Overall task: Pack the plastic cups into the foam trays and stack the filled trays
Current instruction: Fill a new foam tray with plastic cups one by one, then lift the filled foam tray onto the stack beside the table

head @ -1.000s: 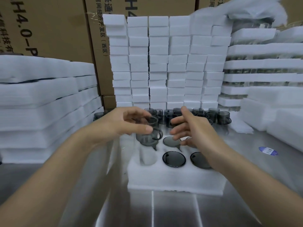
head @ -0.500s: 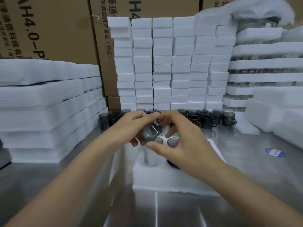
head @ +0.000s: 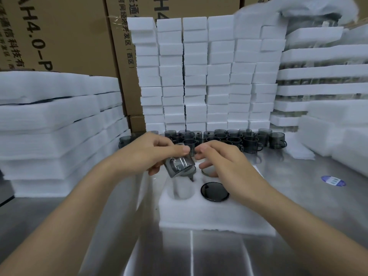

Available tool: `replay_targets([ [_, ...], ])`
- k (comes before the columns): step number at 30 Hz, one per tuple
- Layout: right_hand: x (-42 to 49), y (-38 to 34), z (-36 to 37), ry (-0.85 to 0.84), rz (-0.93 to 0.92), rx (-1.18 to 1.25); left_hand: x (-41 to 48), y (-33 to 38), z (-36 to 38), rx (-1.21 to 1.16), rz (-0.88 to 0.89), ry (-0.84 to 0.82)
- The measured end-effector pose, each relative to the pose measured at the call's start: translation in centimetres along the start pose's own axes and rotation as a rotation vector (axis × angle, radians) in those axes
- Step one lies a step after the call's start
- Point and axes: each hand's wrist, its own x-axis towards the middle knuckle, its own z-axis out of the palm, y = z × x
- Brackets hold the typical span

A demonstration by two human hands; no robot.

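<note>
A white foam tray (head: 209, 218) lies on the steel table in front of me. One of its holes holds a dark upturned cup (head: 214, 191); the front left hole (head: 181, 191) shows bare foam. My left hand (head: 151, 154) grips a smoky grey plastic cup (head: 180, 165), tilted on its side just above the tray's back left part. My right hand (head: 221, 160) hovers beside it over the tray, fingers curled loosely, its fingertips close to the cup; whether they touch is unclear. Several loose grey cups (head: 235, 139) stand in a row behind the tray.
Stacks of white foam blocks (head: 199, 76) rise behind the cups. Foam sheets (head: 55, 124) are piled at the left, filled trays (head: 322, 80) at the right. Cardboard boxes (head: 59, 34) stand at the back. A blue sticker (head: 333, 180) lies on the table to the right.
My left hand has tipped the cup from upright onto its side over the tray. My right hand came in to the cup, then drew slightly back to the right.
</note>
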Motion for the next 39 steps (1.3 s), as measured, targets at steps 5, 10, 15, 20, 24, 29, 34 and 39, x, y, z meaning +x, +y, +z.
replay_targets([
  [5,0.3,0.2,-0.2,0.03,0.053,0.054,-0.3,-0.1,0.2,0.046,-0.084,-0.12],
  [10,0.4,0.5,-0.2,0.017,0.043,0.071,-0.6,0.4,0.0,0.08,-0.114,-0.174],
  [15,0.4,0.5,-0.2,0.012,0.022,0.068,-0.9,1.4,1.0,0.251,-0.122,-0.154],
  [20,0.5,0.7,-0.2,0.005,0.012,0.073,-1.2,2.1,1.5,0.467,-0.085,-0.138],
  [24,0.5,0.8,-0.2,0.004,0.003,0.068,-1.6,2.8,2.2,0.594,-0.138,-0.142],
  [29,0.8,0.5,-1.1,0.153,-0.049,0.038,-1.6,3.6,3.7,0.717,-0.007,0.109],
  [34,1.4,1.0,-4.0,0.431,-0.017,0.029,-1.3,2.6,8.9,0.704,-0.068,-0.322],
  [39,1.9,3.6,-6.4,0.517,0.062,-0.045,-0.7,1.7,8.6,0.609,0.019,-0.149],
])
